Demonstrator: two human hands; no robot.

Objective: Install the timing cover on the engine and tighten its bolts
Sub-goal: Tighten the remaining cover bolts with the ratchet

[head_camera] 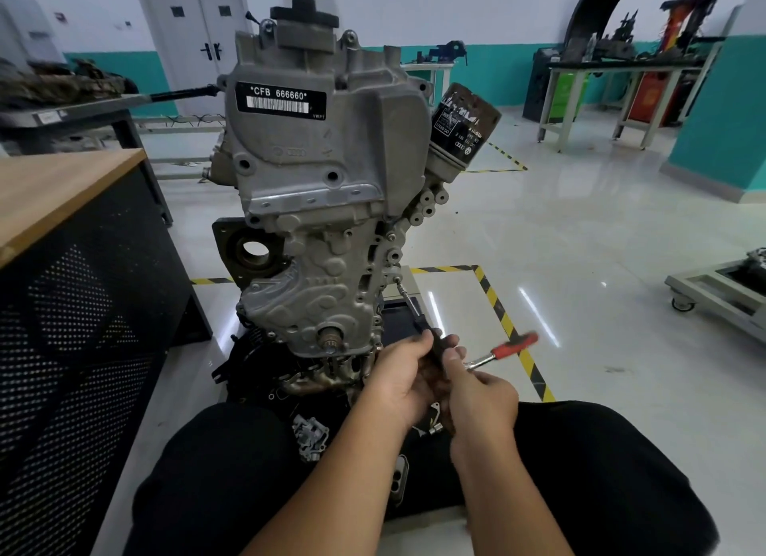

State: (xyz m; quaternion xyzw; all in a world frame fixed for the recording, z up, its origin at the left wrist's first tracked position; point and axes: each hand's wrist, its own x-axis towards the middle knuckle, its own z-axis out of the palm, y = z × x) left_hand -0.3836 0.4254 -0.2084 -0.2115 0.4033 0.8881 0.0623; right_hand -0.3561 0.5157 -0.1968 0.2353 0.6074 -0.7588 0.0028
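Observation:
The grey engine stands upright on the floor in front of me, with the timing cover lying against its lower front face. A long extension bar reaches from my hands up to a bolt on the cover's right edge. My left hand is wrapped around the bar's black lower end. My right hand pinches the steel shank of a red-handled ratchet, which sticks out to the right. Both hands touch each other just below the cover's right corner.
A wood-topped bench with perforated black sides stands close on the left. A black oil filter juts from the engine's upper right. Loose metal parts lie between my knees. Yellow-black floor tape runs behind my hands.

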